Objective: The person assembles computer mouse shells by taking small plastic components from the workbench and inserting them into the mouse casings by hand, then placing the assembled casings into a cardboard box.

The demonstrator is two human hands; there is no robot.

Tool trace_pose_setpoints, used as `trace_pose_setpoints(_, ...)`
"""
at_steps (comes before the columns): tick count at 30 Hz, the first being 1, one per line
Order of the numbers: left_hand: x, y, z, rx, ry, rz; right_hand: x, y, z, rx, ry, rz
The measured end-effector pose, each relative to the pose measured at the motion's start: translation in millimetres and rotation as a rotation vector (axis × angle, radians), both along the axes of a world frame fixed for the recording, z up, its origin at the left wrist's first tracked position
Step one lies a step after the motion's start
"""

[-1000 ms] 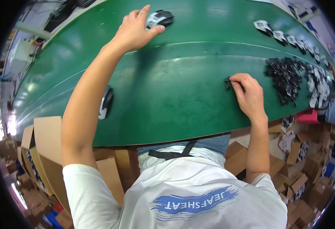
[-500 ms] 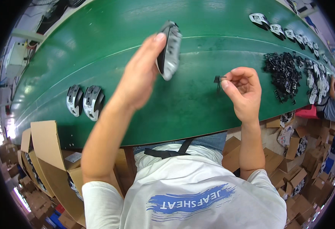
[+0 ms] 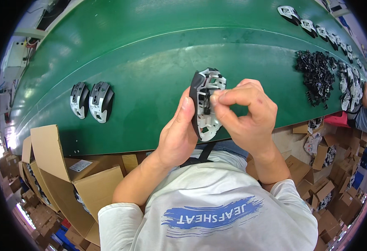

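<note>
Close to my body, my left hand (image 3: 178, 133) grips a computer mouse shell (image 3: 207, 125) by its dark side, with the hollow white inside facing right. My right hand (image 3: 250, 113) is closed in a pinch at the shell's middle. Between its thumb and forefinger is a small black plastic part (image 3: 207, 102), lying against the inside of the shell. My fingertips cover some of that part, so I cannot tell whether it sits fixed there.
Two mouse shells (image 3: 100, 102) stand at the left on the green table (image 3: 150, 62). A heap of black plastic parts (image 3: 315, 75) and several white shells (image 3: 350, 85) lie at the right. An open cardboard box (image 3: 51, 152) stands by the near left edge. Another person (image 3: 365, 113) is at far right.
The shell has come nearer and turned its hollow inside into view. My right hand has brought the small black part left, into the shell.
</note>
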State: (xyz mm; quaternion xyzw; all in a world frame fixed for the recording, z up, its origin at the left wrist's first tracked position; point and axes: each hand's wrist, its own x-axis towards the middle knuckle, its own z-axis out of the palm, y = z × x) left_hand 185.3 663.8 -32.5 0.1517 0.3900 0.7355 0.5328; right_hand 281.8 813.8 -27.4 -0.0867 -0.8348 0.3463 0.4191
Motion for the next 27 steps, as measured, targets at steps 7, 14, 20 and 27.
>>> trace_pose_setpoints(7,-2.9,2.5,-3.1,0.032,-0.177,-0.028,14.0,-3.0,-0.4,-0.061,-0.040,-0.003)
trace_pose_setpoints(14,6.0,-1.7,-2.7,0.027,-0.054,-0.030,19.2,-0.3,5.9,-0.005,-0.123,0.030)
trace_pose_setpoints(20,8.4,-6.7,-1.3,-0.018,0.027,-0.053,18.7,-6.0,7.3,0.172,-0.166,-0.027)
trace_pose_setpoints(27,8.2,-6.2,2.7,-0.041,-0.010,-0.083,20.1,-2.9,-1.9,0.144,-0.114,0.007)
